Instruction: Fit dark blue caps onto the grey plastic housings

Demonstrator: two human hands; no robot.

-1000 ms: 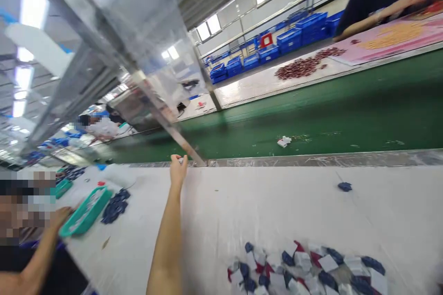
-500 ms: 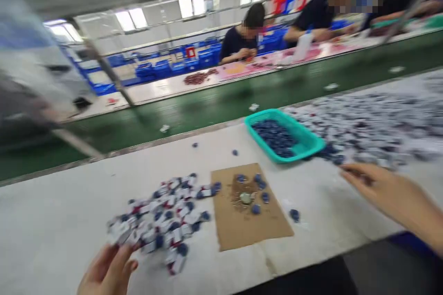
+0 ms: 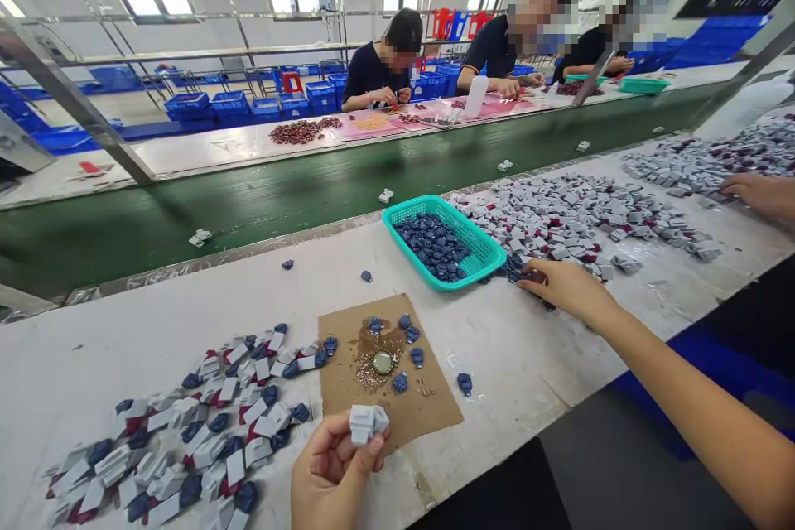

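My left hand pinches a light grey plastic piece of stepped, blocky shape, held up over the near edge of a brown cardboard sheet. On the cardboard lie several dark blue ribbed pieces, a round metal cap and tiny pin-like bits. My right hand is by the right corner of a teal basket, thumb and forefinger closing at a few loose dark blue pieces. What sits between those fingertips is hidden.
Left of the cardboard spreads a heap of joined grey, blue and dark red pieces. A large grey-and-red pile lies right of the basket. Another person's hand touches its far end. Beyond runs a green conveyor belt; people work across it.
My left hand has moved right from the left heap and now holds a grey piece. My right hand has reached to the blue pieces beside the basket. The view has shifted and sharpened.
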